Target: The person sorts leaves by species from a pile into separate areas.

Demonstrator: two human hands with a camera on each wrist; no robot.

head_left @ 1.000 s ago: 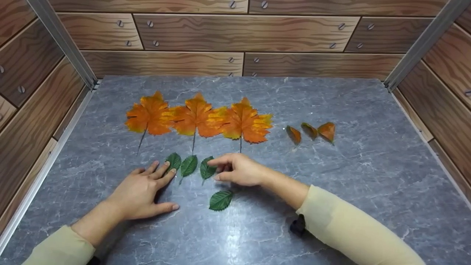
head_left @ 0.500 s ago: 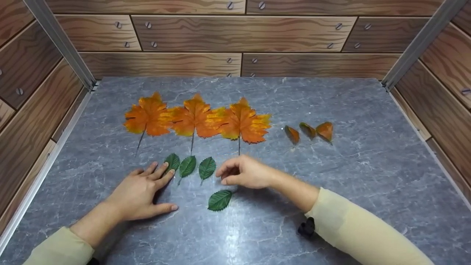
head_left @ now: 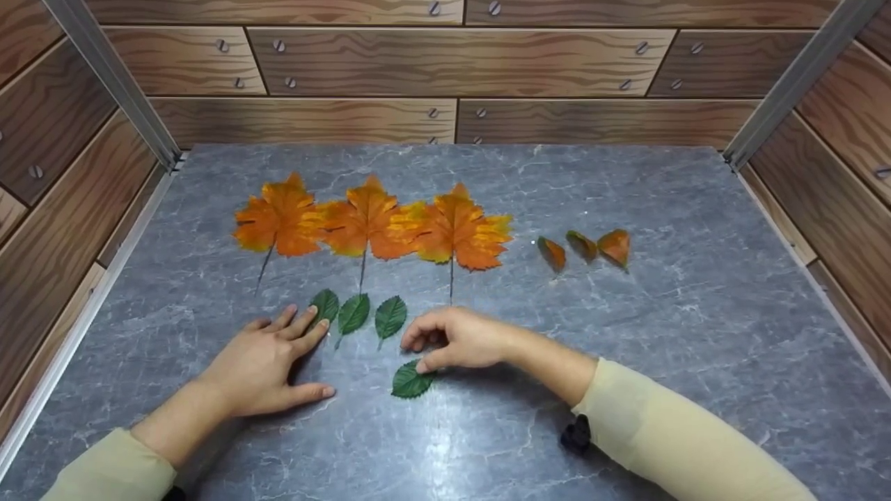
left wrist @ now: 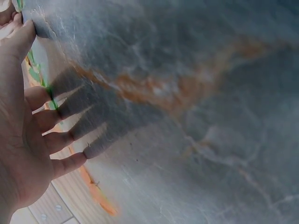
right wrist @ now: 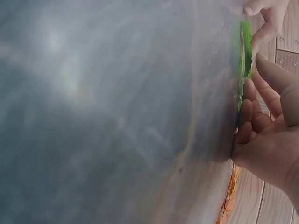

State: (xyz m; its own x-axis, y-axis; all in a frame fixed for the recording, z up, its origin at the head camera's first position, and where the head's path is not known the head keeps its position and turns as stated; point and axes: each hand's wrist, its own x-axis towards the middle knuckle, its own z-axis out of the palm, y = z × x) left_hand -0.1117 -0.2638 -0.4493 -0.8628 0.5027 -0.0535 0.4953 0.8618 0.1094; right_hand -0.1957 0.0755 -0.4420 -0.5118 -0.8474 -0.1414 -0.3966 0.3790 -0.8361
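My left hand (head_left: 261,365) lies spread on the grey tabletop, two fingertips on the leftmost green leaf (head_left: 327,301). Beside that one, a second green leaf (head_left: 353,314) and a third green leaf (head_left: 390,318) continue the row, stems toward me. Nearer to me lies a separate green leaf (head_left: 411,383). Over it is my right hand (head_left: 463,337), whose thumb overlaps the leaf's upper edge; the other fingers are loosely bent and apart from the thumb. In the right wrist view, green leaves (right wrist: 247,42) show edge-on beyond the right hand's fingers.
Three orange maple leaves (head_left: 369,219) with dark stems form an overlapping row behind the green ones. To their right lie three small curled brown-orange leaves (head_left: 582,245). Wood-patterned walls (head_left: 459,62) with metal corner posts enclose the table (head_left: 661,348).
My right hand first draws away from the third green leaf to the right, then comes down toward me over the separate leaf. My left hand stays put.
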